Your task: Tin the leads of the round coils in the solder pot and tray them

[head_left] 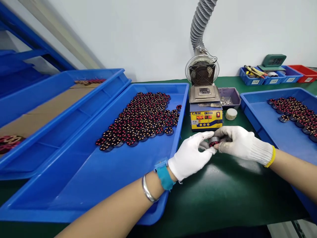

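Both my hands wear white gloves and meet in front of the yellow-fronted solder station [206, 119]. Between their fingertips is a small round part [213, 141], dark and red with a grey rim. My left hand [193, 153] pinches it from the left, and my right hand [236, 143] grips it from the right. The fingers cover much of the part. Left of my hands, a blue tray [119, 178] holds a large group of similar round parts [143, 119]. In another blue tray [279, 132] on the right lie more of them [297, 112].
A grey duct hose [201, 23] rises above the fan and hot plate. Beside the station are a small bin [230, 96] of metal bits and a round white pad [231, 114]. Small bins [272, 79] and a digital clock [274, 60] stand back right. Another blue tray [99, 96] stands far left.
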Motion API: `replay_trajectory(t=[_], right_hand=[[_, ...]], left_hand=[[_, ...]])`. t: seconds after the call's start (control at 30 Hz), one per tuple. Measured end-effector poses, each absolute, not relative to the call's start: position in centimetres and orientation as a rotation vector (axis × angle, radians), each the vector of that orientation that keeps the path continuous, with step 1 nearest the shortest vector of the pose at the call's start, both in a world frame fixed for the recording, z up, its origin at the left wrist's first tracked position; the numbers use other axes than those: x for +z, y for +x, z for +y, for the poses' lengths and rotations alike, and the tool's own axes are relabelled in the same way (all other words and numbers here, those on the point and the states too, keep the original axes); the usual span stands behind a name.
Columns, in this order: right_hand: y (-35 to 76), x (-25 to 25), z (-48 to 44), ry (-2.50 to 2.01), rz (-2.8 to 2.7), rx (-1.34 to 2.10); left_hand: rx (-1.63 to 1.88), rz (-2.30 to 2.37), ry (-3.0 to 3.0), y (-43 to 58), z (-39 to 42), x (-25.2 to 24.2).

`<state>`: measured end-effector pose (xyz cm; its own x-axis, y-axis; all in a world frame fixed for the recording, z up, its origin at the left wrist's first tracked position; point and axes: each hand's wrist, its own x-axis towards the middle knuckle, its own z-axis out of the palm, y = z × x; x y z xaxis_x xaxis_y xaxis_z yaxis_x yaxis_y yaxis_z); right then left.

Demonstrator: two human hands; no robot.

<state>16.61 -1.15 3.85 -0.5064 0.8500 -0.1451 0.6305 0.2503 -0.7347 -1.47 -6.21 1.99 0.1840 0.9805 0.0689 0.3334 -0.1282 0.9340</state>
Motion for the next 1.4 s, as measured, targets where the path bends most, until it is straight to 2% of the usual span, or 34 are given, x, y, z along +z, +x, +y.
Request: replay_trajectory(t=[0.13,0.3,0.53,0.7,0.87,1.1,1.27,1.4], right_hand=[[16.4,4.6,-1.6,-1.524,-2.415,0.974],[16.4,5.1,-1.8,-1.446,-2.395,0.834],[17.1,3.5,-0.1,-1.369,-2.142,1.116],[16.9,2.9,0.0,-1.344,-1.966,1.23],[16.4,2.8,-0.5,-1.35,-1.941,1.217],[15.9,3.0,-0.4,-1.332,-1.677,1.363],[15.1,3.0,-1.1,-1.141,-1.534,1.484],[15.1,2.6,-1.0,-1.135,-1.484,1.49]], left_hand=[[0.91,1.305,1.718,-1.6,-5.9,1.4],[0.866,1.383,1.707,-1.9,-5.7,1.8],[0.49,1.181,1.447,-3.9,-5.6,4.9],[0.805,1.324,1.459,-4.0,-5.4,4.7],[0.821,1.416,1.515,-1.8,-5.9,3.8],[1.166,1.274,1.134,-2.3,-6.0,4.6],[0.915,0.933,0.853,-1.3,-5.4,3.3],[0.87,0.909,0.899,-1.0,-5.9,3.6]])
